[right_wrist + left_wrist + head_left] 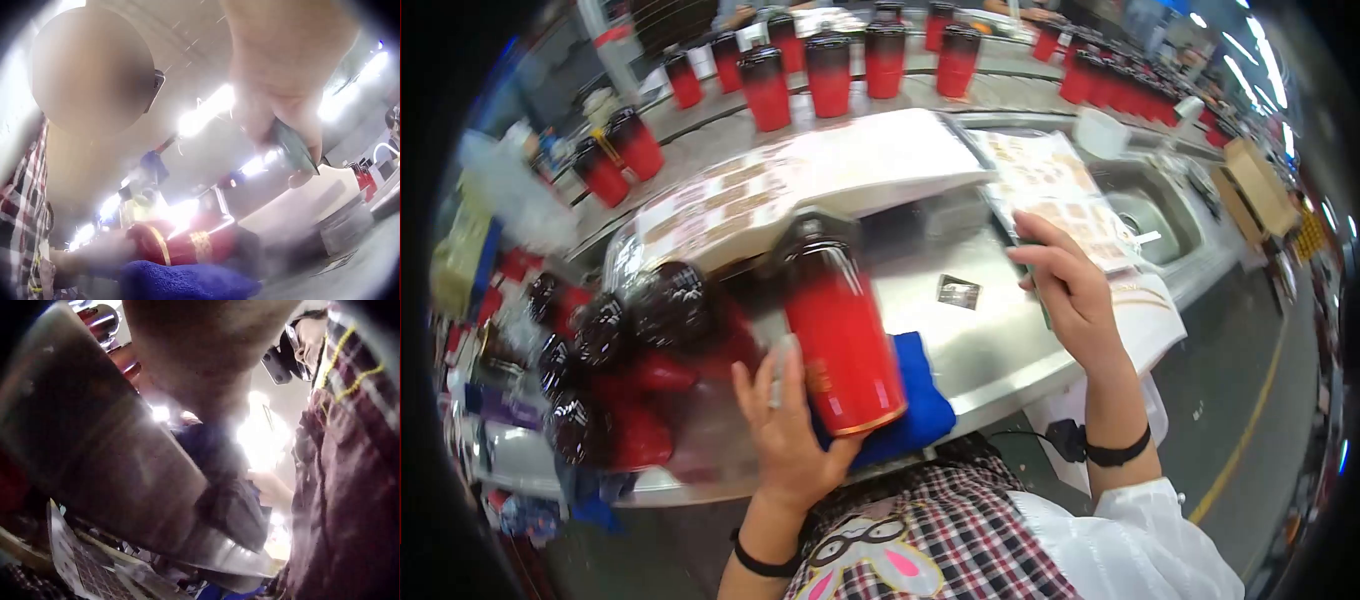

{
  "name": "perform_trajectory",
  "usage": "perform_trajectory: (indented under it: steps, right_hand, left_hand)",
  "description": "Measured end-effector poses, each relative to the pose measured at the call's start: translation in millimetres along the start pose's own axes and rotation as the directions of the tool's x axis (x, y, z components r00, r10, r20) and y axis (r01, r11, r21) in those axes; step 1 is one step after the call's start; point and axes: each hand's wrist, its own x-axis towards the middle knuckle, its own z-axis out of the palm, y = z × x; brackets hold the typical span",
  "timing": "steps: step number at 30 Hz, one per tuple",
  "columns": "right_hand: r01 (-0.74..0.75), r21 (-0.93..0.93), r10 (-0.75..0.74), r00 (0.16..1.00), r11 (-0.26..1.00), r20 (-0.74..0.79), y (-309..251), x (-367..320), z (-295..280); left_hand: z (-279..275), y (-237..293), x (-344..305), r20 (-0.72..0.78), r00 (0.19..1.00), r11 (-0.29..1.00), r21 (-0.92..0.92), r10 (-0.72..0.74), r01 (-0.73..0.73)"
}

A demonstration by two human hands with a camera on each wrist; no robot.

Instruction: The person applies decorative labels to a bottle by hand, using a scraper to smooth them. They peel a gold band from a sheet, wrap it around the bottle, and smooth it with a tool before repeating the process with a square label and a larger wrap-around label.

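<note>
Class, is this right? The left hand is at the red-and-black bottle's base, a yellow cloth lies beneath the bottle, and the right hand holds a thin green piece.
Not quite: the cloth is blue, not yellow, as the head view shows. The left hand is at the base of the bottle, and the right hand holds the green piece.

Left hand low near the body, palm side up-ish, fingers fairly straight and spread, pointing away from the torso, thumb out to the right; a bit blurred. Left forearm short in view, angled up from the lower edge. Right hand raised, farther out, fingers bent and pointing left, pinching. Right forearm reaches forward, wrist slightly bent left. Hands well apart.
</note>
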Motion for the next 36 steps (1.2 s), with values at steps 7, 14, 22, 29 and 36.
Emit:
perform_trajectory:
  steps: [7, 14, 22, 29, 36]
  right_hand:
    - [-0.067, -0.529, 0.010, 0.994, 0.846, -0.110, 74, 14, -100]
    - [0.078, -0.532, -0.030, 0.995, 0.843, 0.098, 73, 42, -76]
    - [0.108, -0.702, -0.014, 0.990, 0.704, 0.138, 104, 92, -99]
    - [-0.224, -0.888, 0.640, 0.762, 0.402, 0.098, 202, 83, -181]
    - [-0.209, -0.907, 0.638, 0.766, 0.365, 0.081, 229, 54, -188]
  left_hand:
    - [9, -6, -10, 0.050, 0.998, 0.998, -0.062, -0.030, 0.033]
    - [-4, -4, -6, 0.090, 0.996, 0.982, -0.190, -0.005, 0.022]
    - [-10, -12, -26, 0.140, 0.972, 0.903, -0.366, -0.187, 0.226]
    - [2, -8, -32, 0.095, 0.945, 0.847, -0.423, -0.312, 0.322]
    - [5, -9, -36, 0.129, 0.931, 0.812, -0.459, -0.340, 0.360]
